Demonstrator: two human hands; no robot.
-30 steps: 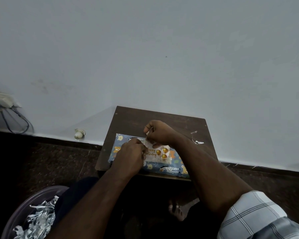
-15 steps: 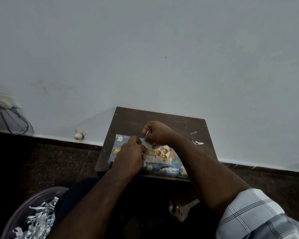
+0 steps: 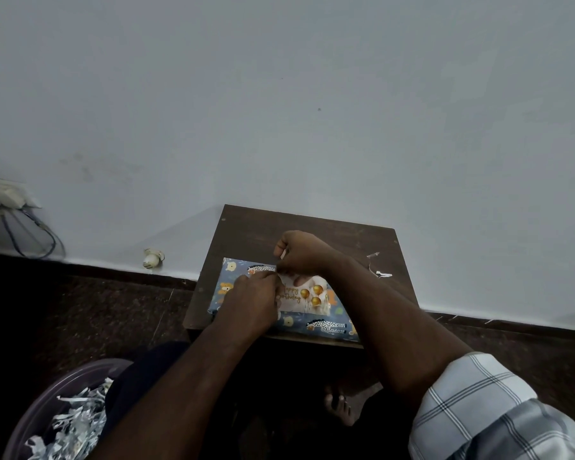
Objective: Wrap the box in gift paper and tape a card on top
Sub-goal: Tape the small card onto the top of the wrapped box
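With our left hand [image 3: 251,298] pressing the card [image 3: 304,295] onto the wrapped box [image 3: 326,327] and our right hand [image 3: 301,252] pinching what looks like tape at its top-left corner, we should smooth it flat.

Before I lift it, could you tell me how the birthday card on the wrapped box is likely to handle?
The birthday card looks thin and flat, so probably light and bendy. It lies flat on the wrapped box, so unlikely to roll, though it could slide on that paper.

Pale checked sleeve [image 3: 478,410] (dark grid lines), rolled above the elbow.
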